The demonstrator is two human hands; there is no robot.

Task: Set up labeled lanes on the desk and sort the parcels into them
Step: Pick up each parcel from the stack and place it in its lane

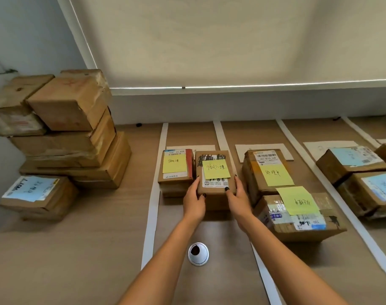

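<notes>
Left hand [195, 200] and right hand [237, 195] gripping opposite sides of small brown cardboard parcel [216, 172] with yellow sticky note [216, 169], between white tape strips [153, 194] on wooden surface [88, 249]

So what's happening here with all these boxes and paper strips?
A person is sorting parcels into lanes marked by white paper strips on a desk. The left hand and right hand hold a cardboard box with a yellow sticky note by its sides, in the leftmost lane beside another noted box. More labeled boxes sit in the lanes to the right, and an unsorted pile waits at far left.
</notes>
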